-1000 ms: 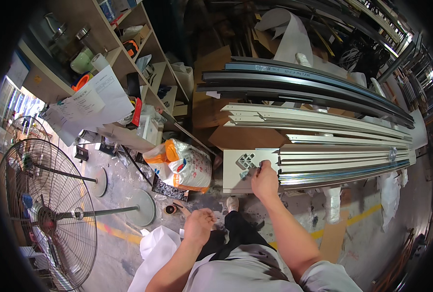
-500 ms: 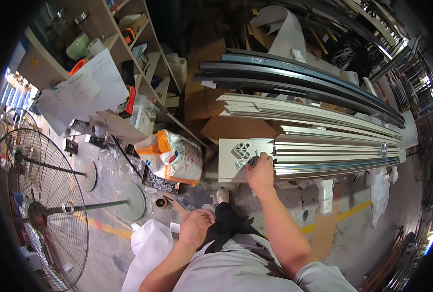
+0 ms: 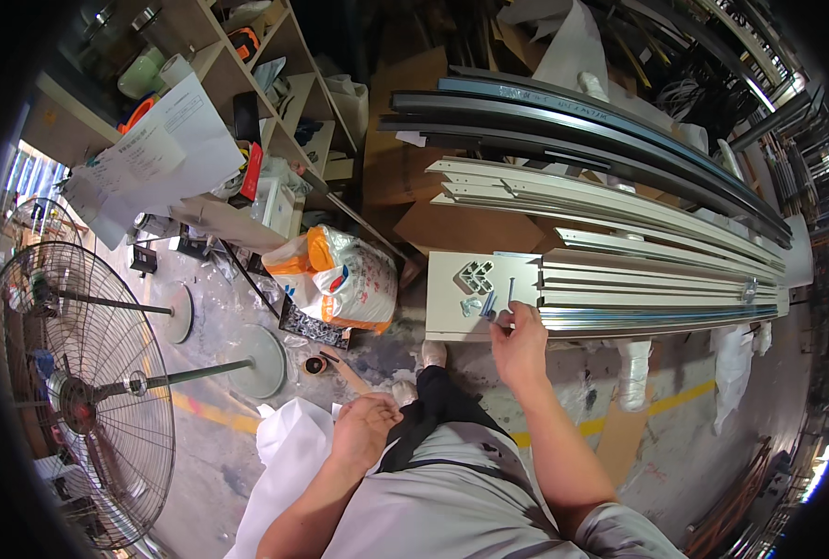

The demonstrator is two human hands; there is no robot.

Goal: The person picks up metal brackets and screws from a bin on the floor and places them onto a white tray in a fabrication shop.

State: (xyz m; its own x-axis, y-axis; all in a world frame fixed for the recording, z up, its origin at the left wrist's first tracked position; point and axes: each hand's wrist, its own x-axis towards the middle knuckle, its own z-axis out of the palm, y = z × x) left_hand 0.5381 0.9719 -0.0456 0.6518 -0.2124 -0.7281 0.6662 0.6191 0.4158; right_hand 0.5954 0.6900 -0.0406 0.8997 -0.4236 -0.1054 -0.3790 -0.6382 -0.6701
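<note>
My right hand (image 3: 520, 347) is over the near edge of a pale board (image 3: 444, 315), its thumb and fingertips drawn together. Whatever they pinch, if anything, is too small to make out. Just beyond the fingertips lie a few slim bluish screw-like pieces (image 3: 488, 304) and a longer one (image 3: 511, 289). Beside them is a small clear plastic bag (image 3: 470, 306). Several silvery metal corner pieces (image 3: 475, 277) sit together farther back on the board. My left hand (image 3: 366, 430) hangs in front of my body with loosely bent fingers, holding nothing visible.
Long white profiles (image 3: 657, 291) run off rightward from the board, with dark profiles (image 3: 573, 130) behind. A white-and-orange sack (image 3: 363, 289) stands left, before a shelf unit (image 3: 316, 191). A large fan (image 3: 79, 401) is far left. White sheeting (image 3: 288, 452) lies by my left arm.
My right hand has drawn back toward the board's near edge, uncovering the slim screw-like pieces. My left hand stays in front of my body. The whole view has shifted slightly.
</note>
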